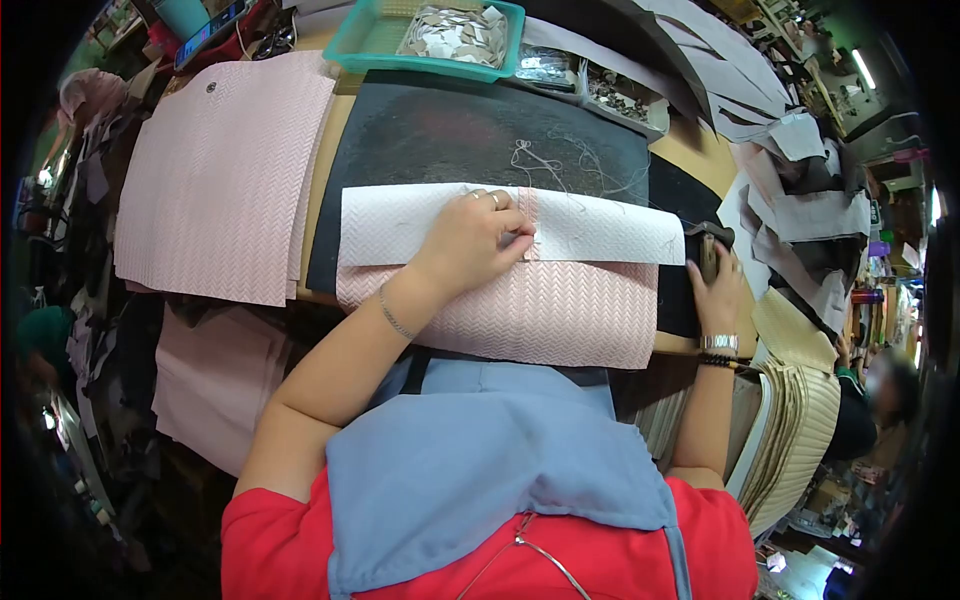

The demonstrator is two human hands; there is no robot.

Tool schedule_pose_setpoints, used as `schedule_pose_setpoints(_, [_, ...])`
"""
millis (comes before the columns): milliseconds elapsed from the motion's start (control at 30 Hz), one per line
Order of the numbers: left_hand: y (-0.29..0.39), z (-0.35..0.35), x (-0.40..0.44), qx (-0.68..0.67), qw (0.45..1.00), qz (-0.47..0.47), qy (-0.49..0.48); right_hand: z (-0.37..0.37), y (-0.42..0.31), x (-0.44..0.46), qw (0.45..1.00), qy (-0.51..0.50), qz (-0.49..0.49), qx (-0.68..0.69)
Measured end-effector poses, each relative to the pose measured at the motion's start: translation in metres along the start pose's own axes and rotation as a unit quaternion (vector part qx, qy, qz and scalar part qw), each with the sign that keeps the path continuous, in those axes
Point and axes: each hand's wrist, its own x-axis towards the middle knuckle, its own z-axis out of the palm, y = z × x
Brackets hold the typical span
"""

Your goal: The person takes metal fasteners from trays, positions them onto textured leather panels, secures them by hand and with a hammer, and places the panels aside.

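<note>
A pink woven-pattern sheet (590, 310) lies in front of me, its far part folded over so that a white underside (390, 225) faces up. A pink seam strip (528, 205) crosses the white part near its middle. My left hand (480, 235) rests on the white part beside this strip, its fingers pinched together; what they hold is too small to make out. At the right end of the sheet, my right hand (715, 275) is wrapped round the handle of a dark hammer-like tool (708, 258).
Loose threads (560, 165) lie on the dark mat (420, 120). Behind it are a green tray (345, 45) of small pieces and a white box (655, 120) of metal bits. Pink sheets (220, 180) are stacked at left, cream padded pieces (800, 430) at right. A person (885, 390) is at far right.
</note>
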Motion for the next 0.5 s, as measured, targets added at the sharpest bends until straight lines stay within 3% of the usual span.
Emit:
schedule_pose_setpoints(67, [0.001,-0.001,0.000,0.002,1.000,0.001,0.001,0.013,0.035,-0.025,0.993,-0.070,0.089,-0.028])
schedule_pose_setpoints(167, [-0.001,0.001,-0.004,-0.038,0.999,-0.029,-0.006,0.005,0.048,-0.032,0.981,-0.075,0.160,0.077])
schedule_pose_setpoints(233, [-0.003,0.002,-0.004,-0.042,0.999,-0.029,-0.002,-0.001,0.037,-0.034,0.947,-0.039,0.195,0.252])
schedule_pose_setpoints(300, [-0.002,0.000,-0.004,-0.008,1.000,0.001,0.005,-0.033,-0.012,-0.038,0.862,-0.065,0.256,0.432])
schedule_pose_setpoints(333, [-0.001,-0.001,-0.005,-0.019,1.000,-0.011,0.004,-0.036,-0.033,-0.041,0.828,-0.055,0.224,0.510])
schedule_pose_setpoints(400, [0.001,-0.001,-0.004,-0.042,0.999,-0.030,0.004,-0.051,-0.078,-0.050,0.821,-0.063,0.170,0.541])
schedule_pose_setpoints(467, [0.001,-0.002,-0.004,-0.060,0.997,-0.054,-0.013,-0.072,-0.113,-0.051,0.860,-0.193,0.100,0.462])
schedule_pose_setpoints(500, [0.001,-0.003,-0.005,-0.068,0.995,-0.069,-0.019,-0.064,-0.119,-0.054,0.870,-0.197,0.045,0.449])
